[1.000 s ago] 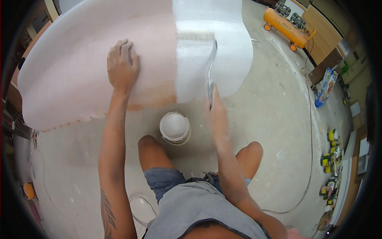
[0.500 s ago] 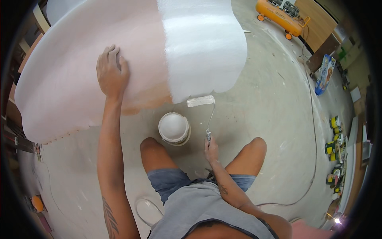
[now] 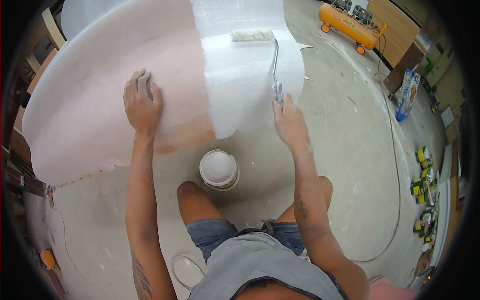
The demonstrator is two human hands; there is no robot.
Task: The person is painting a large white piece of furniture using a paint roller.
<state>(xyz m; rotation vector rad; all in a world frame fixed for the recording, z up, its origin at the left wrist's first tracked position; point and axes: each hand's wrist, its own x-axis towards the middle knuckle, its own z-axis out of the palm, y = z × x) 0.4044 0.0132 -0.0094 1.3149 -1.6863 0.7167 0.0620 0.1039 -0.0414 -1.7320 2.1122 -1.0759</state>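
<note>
A large curved panel point(image 3: 120, 75) spreads across the upper left, pale pink on the left with a brownish patch on its near edge. Its right part is coated in white paint point(image 3: 250, 85). My right hand point(image 3: 291, 125) grips the handle of a paint roller point(image 3: 252, 35), whose white sleeve rests on the far portion of the white area. On the pink surface lies my left hand point(image 3: 142, 102), palm down, fingers stretched out and slightly bent, holding nothing. Below the panel's near edge, between my knees, stands a bucket of white paint point(image 3: 219, 169).
An orange air compressor point(image 3: 348, 24) stands at the far right, its hose point(image 3: 396, 180) running along the floor. A blue bag point(image 3: 407, 95) leans against things on the right. Several paint cans point(image 3: 419, 187) line the right side. A white loop point(image 3: 182, 260) lies near my left side.
My right hand has pushed the roller forward, from the panel's near edge up onto the far white area. My left hand stays on the pink surface. The view has shifted slightly.
</note>
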